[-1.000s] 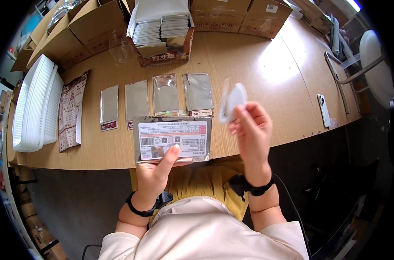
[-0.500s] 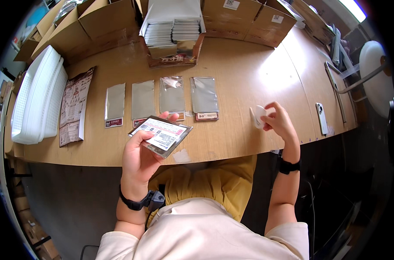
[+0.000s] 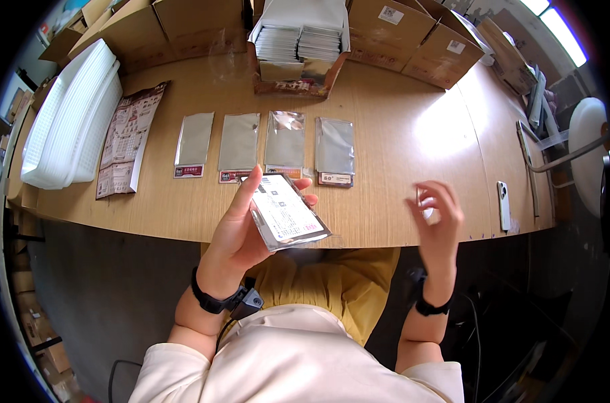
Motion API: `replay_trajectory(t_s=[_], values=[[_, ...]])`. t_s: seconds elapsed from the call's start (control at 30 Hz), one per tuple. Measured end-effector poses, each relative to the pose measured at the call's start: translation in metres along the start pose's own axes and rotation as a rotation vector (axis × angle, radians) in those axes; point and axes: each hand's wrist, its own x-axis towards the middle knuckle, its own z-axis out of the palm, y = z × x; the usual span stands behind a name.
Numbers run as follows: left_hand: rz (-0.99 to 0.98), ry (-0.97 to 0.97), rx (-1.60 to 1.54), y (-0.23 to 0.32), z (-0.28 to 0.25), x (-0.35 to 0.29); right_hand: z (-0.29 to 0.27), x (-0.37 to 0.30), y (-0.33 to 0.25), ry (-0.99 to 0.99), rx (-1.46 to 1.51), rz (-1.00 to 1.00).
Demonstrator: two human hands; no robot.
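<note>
At the frame's centre, the left hand (image 3: 238, 235) holds one flat silver-and-white packet (image 3: 285, 211) between thumb and fingers; at centre right, the right hand (image 3: 442, 218) pinches a small white piece (image 3: 428, 213), partly hidden.

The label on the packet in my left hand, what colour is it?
The label is mostly white with dark print, seen in the head view.

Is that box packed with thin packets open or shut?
The box is open: its white lid is raised, and two rows of thin packets show inside.
</note>
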Motion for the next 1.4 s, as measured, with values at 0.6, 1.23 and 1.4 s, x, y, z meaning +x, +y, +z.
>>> replay_trajectory(t_s=[0.6,1.23,1.4], values=[[0.058,-0.026,0.23,-0.001,-0.001,-0.003,0.052,-0.03,-0.087,-0.004,0.211,-0.575],[0.11,0.02,0.242,-0.006,0.0,-0.004,0.049,-0.03,-0.088,0.024,0.094,-0.633],[0.12,0.038,0.356,-0.01,-0.001,-0.007,0.05,-0.03,-0.087,0.072,-0.029,-0.691]])
